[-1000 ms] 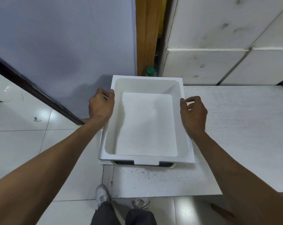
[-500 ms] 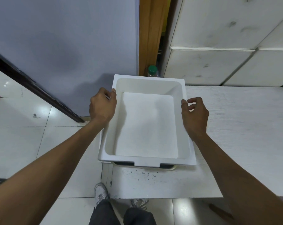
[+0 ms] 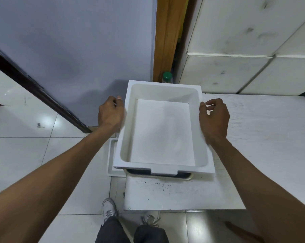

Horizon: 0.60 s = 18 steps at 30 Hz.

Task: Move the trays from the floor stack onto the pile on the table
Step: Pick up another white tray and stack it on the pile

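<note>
White tray [image 3: 163, 130] at frame centre, atop the table [image 3: 264, 137] pile. Both hands now off its rim: left hand [image 3: 111, 114] and right hand [image 3: 214, 118] loosely curled alongside. Floor tray [image 3: 112, 158] newly visible lower left.

Bare forearms, no sleeves; dark trousers [image 3: 130, 232] & grey lace-up sneakers [image 3: 109, 208] w/ white laces.

1 head-worn view, steeply downward, close over the table [image 3: 253, 137].
</note>
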{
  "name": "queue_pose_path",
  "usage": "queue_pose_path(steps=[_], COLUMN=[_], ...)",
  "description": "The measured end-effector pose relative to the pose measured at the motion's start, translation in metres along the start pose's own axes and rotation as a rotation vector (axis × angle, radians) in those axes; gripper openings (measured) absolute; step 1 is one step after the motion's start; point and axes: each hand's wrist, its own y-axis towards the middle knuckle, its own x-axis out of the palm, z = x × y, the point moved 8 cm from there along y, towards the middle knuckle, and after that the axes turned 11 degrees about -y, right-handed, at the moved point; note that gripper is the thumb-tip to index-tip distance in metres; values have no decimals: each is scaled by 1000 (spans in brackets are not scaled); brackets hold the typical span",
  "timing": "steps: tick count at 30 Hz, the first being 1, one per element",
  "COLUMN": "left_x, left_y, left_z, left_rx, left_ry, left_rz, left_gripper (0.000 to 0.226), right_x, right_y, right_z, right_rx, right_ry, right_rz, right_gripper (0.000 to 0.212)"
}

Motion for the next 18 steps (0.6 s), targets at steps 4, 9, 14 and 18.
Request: queue_pose_path(steps=[4,9,14,18], left_x=[-20,-55,-100,-135], left_y=[5,8,14,19], left_z=[-3,-6,-19,-42], left_rx=[1,5,-10,-57], left_ry=[-38,-56,-116,-155], left_rz=[21,57,78,100], left_gripper=[46,45,44,45], right_x=[-4,7,31,53], right_y=[-1,-13,-37,-63], right_z=[-30,-69,-116,-149], right_rx=[-72,-95,-120,-144], right_ry=[-6,53,71,96], right_rz=[22,-3,-54,-92], right_gripper=[23,19,19,19])
